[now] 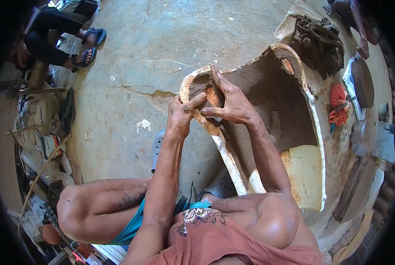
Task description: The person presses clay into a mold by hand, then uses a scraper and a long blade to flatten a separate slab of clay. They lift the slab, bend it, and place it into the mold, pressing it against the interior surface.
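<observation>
Before me lies a large hollow mould (316, 121) with a whitish, chipped rim, its inside mostly lined with dark brown clay. My left hand (180, 115) is wrapped around the rim of its rounded left end, with the thumb reaching inward over the clay. My right hand (233, 99) is spread at the same end, its fingers along the far rim and its thumb on the near edge of the clay. Between the two hands an orange-red patch (212, 95) shows in the clay. Lower down, a pale yellowish inner wall (302, 174) is bare.
A heap of dark wet clay (316, 46) lies on a cloth beyond the mould. To the right are a tied red cloth bundle (338, 105) and a dark oval slab (362, 83). Sacks (36, 110) and a stick line the left. Two other people sit at the upper corners.
</observation>
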Demonstrator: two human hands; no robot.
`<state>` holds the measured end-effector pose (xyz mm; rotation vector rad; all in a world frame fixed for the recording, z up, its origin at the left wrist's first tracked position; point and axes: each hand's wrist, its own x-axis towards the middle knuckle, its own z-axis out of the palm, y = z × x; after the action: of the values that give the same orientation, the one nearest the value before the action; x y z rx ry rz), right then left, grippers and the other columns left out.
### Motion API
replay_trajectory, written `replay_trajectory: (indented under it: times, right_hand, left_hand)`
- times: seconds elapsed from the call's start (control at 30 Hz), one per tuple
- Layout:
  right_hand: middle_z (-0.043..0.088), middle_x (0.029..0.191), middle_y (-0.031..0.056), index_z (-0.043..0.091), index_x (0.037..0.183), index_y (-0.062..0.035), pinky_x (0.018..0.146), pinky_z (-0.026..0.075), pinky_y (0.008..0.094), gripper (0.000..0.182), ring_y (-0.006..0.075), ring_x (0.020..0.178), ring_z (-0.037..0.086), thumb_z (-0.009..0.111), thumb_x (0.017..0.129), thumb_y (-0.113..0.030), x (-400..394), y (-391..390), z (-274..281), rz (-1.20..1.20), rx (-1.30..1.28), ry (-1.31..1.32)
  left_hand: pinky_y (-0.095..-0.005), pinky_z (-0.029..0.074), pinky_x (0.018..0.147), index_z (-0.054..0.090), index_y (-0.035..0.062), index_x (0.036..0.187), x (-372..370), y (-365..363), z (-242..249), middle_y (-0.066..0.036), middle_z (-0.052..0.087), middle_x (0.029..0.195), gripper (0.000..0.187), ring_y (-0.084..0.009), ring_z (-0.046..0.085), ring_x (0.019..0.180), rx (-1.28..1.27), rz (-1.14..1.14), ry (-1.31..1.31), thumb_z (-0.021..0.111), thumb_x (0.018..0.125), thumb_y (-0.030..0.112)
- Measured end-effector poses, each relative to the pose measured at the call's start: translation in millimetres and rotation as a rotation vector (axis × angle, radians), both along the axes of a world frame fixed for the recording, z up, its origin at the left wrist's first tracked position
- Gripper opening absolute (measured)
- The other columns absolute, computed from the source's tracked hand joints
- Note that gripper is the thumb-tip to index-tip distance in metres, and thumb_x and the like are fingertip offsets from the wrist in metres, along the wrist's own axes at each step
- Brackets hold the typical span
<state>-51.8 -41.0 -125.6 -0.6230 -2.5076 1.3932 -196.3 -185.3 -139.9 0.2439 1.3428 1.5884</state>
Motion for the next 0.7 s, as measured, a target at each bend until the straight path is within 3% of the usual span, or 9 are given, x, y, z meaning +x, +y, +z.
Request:
replay_trajectory:
  times: [0.13, 0.23, 0.27, 0.3, 0.33, 0.43, 0.53, 0.67, 0.7]
  right_hand:
    - [0.032, 0.167, 0.0318, 0.03, 0.162, 0.0094, 0.13, 0.027, 0.0429, 0.125, 0.0398, 0.159, 0.029, 0.086, 0.076, -0.063, -3, 4, -1, -0.029, -0.016, 0.035]
    - [0.043, 0.162, 0.0305, 0.038, 0.161, 0.004, 0.128, 0.031, 0.0433, 0.116, 0.0406, 0.156, 0.035, 0.083, 0.079, -0.064, -7, 16, -6, -0.135, -0.171, 0.094]
    - [0.052, 0.157, 0.027, 0.045, 0.159, -0.002, 0.126, 0.037, 0.0442, 0.106, 0.0393, 0.151, 0.045, 0.086, 0.079, -0.059, -8, 21, -11, -0.158, 0.03, 0.093]
    - [0.052, 0.157, 0.027, 0.045, 0.159, -0.002, 0.126, 0.037, 0.0442, 0.106, 0.0393, 0.151, 0.045, 0.086, 0.079, -0.059, -9, 28, -8, -0.162, 0.027, 0.09]
    - [0.053, 0.156, 0.0257, 0.047, 0.159, -0.0035, 0.124, 0.039, 0.0438, 0.104, 0.0378, 0.147, 0.049, 0.087, 0.078, -0.056, -12, 38, 1, -0.089, -0.01, 0.005]
    - [0.062, 0.149, 0.0214, 0.051, 0.158, -0.0104, 0.12, 0.045, 0.043, 0.102, 0.0338, 0.139, 0.058, 0.093, 0.073, -0.048, -30, 57, 8, -0.025, 0.002, -0.073]
    - [0.063, 0.147, 0.0208, 0.055, 0.154, -0.0103, 0.117, 0.048, 0.0436, 0.105, 0.0344, 0.137, 0.06, 0.098, 0.065, -0.046, -47, 66, 15, 0.0, 0.149, -0.104]
    - [0.063, 0.147, 0.0207, 0.056, 0.153, -0.0098, 0.117, 0.048, 0.0446, 0.104, 0.0341, 0.138, 0.06, 0.098, 0.066, -0.049, -52, 61, 6, -0.035, 0.085, -0.117]
    - [0.064, 0.146, 0.0203, 0.056, 0.153, -0.0115, 0.115, 0.05, 0.0453, 0.108, 0.0352, 0.135, 0.061, 0.095, 0.064, -0.057, -47, 55, 5, -0.096, 0.135, -0.092]
  left_hand:
    - [-0.0343, 0.064, 0.085, 0.064, -0.0018, 0.133, 3, 3, 9, -0.013, 0.075, 0.118, 0.053, -0.0203, 0.075, 0.098, -0.03, 0.041, 0.09, 0.087, 0.091, 0.02]
    - [-0.0368, 0.064, 0.092, 0.058, -0.0032, 0.141, -5, 8, 20, -0.015, 0.073, 0.124, 0.063, -0.0236, 0.075, 0.102, 0.086, 0.033, -0.157, 0.082, 0.095, 0.032]
    - [-0.0373, 0.065, 0.094, 0.054, -0.0041, 0.145, -21, 14, 21, -0.016, 0.072, 0.127, 0.068, -0.0242, 0.076, 0.103, 0.103, -0.033, -0.251, 0.078, 0.098, 0.038]
    - [-0.0379, 0.065, 0.095, 0.05, -0.0051, 0.148, -32, 24, 20, -0.017, 0.071, 0.13, 0.073, -0.0248, 0.076, 0.104, 0.122, -0.098, -0.345, 0.075, 0.1, 0.043]
    - [-0.0371, 0.066, 0.088, 0.057, -0.0063, 0.143, -39, 36, 17, -0.017, 0.071, 0.132, 0.07, -0.0228, 0.076, 0.102, 0.099, -0.071, -0.367, 0.07, 0.102, 0.049]
    - [-0.0366, 0.066, 0.082, 0.064, -0.006, 0.135, -52, 53, 3, -0.017, 0.072, 0.128, 0.06, -0.021, 0.076, 0.1, -0.151, -0.197, -0.125, 0.071, 0.102, 0.043]
    - [-0.0352, 0.065, 0.081, 0.071, -0.0026, 0.128, -47, 49, -1, -0.014, 0.076, 0.12, 0.049, -0.0206, 0.075, 0.098, -0.121, -0.164, -0.088, 0.072, 0.103, 0.039]
    - [-0.0345, 0.065, 0.084, 0.073, -0.0001, 0.127, -46, 45, 2, -0.012, 0.077, 0.117, 0.045, -0.0204, 0.075, 0.1, -0.049, -0.177, -0.1, 0.074, 0.102, 0.037]
    - [-0.0345, 0.065, 0.084, 0.073, -0.0001, 0.127, -46, 44, 1, -0.012, 0.077, 0.117, 0.045, -0.0204, 0.075, 0.1, -0.049, -0.175, -0.1, 0.074, 0.102, 0.037]
